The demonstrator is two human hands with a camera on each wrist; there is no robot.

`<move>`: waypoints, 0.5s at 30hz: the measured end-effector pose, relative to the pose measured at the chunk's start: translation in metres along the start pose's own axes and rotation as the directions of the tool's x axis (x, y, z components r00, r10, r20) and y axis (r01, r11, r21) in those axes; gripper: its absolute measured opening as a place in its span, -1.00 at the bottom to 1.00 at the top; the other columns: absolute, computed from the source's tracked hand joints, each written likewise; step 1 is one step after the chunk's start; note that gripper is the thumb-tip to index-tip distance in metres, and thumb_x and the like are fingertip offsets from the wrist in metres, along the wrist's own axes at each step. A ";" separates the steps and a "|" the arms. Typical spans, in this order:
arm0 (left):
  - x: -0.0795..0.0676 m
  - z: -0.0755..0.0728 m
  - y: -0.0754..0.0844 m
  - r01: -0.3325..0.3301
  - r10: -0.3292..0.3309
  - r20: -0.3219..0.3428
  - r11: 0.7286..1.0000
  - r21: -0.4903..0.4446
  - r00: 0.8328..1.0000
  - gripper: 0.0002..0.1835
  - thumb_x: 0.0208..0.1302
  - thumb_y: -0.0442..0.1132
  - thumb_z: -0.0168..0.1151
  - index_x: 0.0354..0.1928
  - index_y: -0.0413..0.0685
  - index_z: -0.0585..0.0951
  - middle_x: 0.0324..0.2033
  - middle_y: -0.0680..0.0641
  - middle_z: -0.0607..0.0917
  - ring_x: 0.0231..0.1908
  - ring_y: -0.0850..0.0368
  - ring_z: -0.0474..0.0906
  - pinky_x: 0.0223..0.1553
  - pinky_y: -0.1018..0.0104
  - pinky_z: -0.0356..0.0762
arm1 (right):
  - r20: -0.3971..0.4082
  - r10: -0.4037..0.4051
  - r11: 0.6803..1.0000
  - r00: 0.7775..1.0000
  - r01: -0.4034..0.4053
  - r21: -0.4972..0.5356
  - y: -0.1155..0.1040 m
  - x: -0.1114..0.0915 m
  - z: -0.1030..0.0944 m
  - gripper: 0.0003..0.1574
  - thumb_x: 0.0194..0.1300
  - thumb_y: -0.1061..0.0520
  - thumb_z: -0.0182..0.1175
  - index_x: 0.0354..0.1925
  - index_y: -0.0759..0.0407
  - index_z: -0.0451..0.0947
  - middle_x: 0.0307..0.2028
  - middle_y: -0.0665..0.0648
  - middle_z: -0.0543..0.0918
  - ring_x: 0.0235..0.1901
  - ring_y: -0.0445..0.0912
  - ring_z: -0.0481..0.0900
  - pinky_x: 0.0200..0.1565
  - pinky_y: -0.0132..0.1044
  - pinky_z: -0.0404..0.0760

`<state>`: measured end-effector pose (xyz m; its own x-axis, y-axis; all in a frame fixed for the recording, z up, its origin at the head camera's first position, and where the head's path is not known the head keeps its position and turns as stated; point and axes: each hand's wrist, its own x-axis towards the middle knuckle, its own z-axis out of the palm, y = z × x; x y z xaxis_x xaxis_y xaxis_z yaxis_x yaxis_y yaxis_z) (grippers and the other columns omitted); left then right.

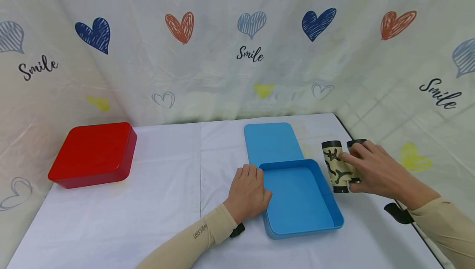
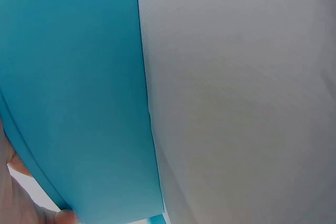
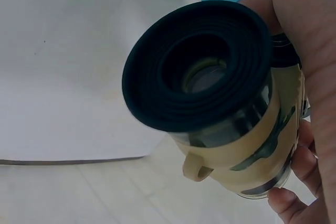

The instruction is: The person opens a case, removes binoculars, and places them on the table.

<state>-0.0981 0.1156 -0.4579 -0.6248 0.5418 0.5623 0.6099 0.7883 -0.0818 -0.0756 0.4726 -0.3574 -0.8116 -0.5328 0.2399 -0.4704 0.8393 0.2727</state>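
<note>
Camouflage-patterned binoculars (image 1: 336, 168) with black ends are in my right hand (image 1: 376, 170), held near the table's right edge beside the blue box. In the right wrist view a wide black eyecup (image 3: 199, 66) faces the camera, and fingertips (image 3: 307, 163) curl round the tan barrel. My left hand (image 1: 248, 192) grips the left wall of the open blue box (image 1: 304, 232), fingers curled over its rim. Its outer blue side (image 2: 79, 93) fills much of the left wrist view, with fingertips at the lower left edge.
A flat blue lid (image 1: 272, 141) lies just behind the box. The closed red box (image 1: 92, 153) sits at the table's far left. White cloth covers the table (image 1: 167, 203), and a curtain printed with hearts (image 1: 219, 75) hangs behind and at the sides.
</note>
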 end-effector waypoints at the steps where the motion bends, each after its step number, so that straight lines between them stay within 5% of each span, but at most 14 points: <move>1: 0.000 0.000 0.000 -0.001 0.001 -0.001 1.000 0.002 1.000 -0.75 0.12 -0.10 0.11 -0.51 0.06 0.25 -0.52 0.04 0.11 -0.43 0.13 0.05 -0.30 0.30 0.10 | 0.006 0.003 1.000 1.000 -0.003 0.002 0.001 -0.001 0.001 0.06 -0.50 -0.20 0.69 0.07 0.04 0.57 -0.19 0.14 0.54 -0.17 0.06 0.41 -0.24 -0.02 0.41; 15: 0.001 -0.001 0.000 -0.007 0.006 0.036 1.000 0.009 0.999 -0.75 0.16 -0.08 0.11 -0.50 0.07 0.26 -0.52 0.04 0.11 -0.42 0.13 0.02 -0.28 0.31 0.06 | 0.021 -0.004 1.000 1.000 0.003 0.011 0.009 -0.014 0.020 0.08 -0.52 -0.23 0.70 0.07 0.00 0.56 -0.22 0.09 0.50 -0.20 0.04 0.37 -0.27 -0.03 0.39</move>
<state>-0.0981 0.1162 -0.4569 -0.6380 0.5567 0.5321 0.6094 0.7874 -0.0932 -0.0755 0.4898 -0.3764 -0.8170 -0.5333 0.2193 -0.4768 0.8387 0.2633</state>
